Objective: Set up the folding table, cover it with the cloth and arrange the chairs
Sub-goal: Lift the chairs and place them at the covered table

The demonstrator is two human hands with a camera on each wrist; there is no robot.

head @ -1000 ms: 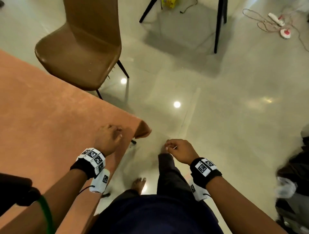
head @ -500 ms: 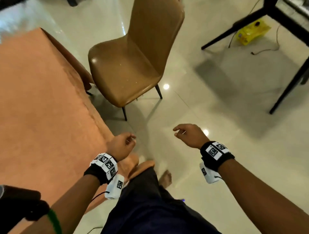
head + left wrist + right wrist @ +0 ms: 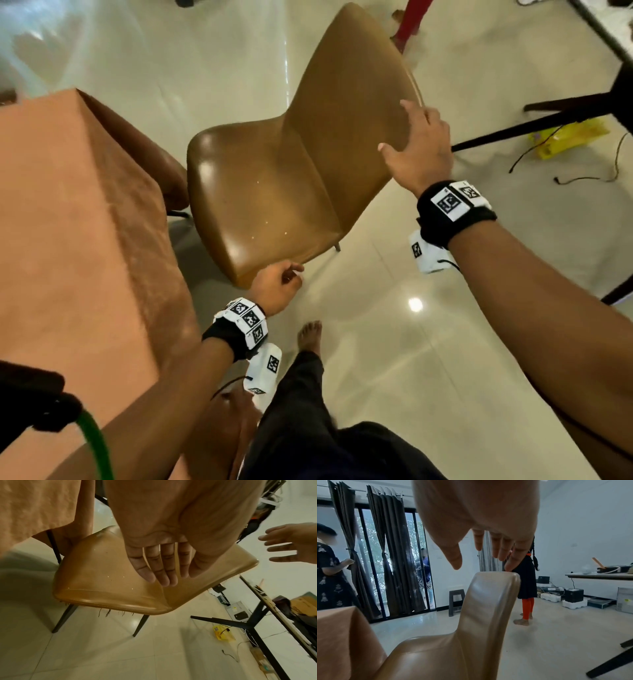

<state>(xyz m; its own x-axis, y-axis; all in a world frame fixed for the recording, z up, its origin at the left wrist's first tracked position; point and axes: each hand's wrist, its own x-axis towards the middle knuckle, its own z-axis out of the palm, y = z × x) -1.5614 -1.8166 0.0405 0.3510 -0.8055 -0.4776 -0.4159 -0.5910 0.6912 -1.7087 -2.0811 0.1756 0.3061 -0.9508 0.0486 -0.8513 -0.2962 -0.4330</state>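
The folding table [image 3: 68,222] stands at the left under an orange cloth [image 3: 34,504] that hangs over its edges. A tan leather chair [image 3: 274,192] with dark legs stands beside the table's corner. My left hand [image 3: 291,274] is at the seat's near edge; in the left wrist view its fingers [image 3: 161,574] lie straight over the seat [image 3: 102,581] and hold nothing. My right hand [image 3: 397,126] is spread open at the backrest's right edge. In the right wrist view it [image 3: 479,562] hovers just above the backrest's top [image 3: 496,577]; whether it touches is unclear.
A black-legged table [image 3: 548,120] stands at the right, with a yellow packet [image 3: 568,137] and loose cables on the floor under it. My bare foot [image 3: 310,335] is on the glossy tiles near the chair. Other people [image 3: 527,588] and a dark stool [image 3: 456,600] stand farther off.
Both hands have left the cloth's corner and risen to the chair. The right hand has opened and reached the backrest; the left has come to the seat's near edge.
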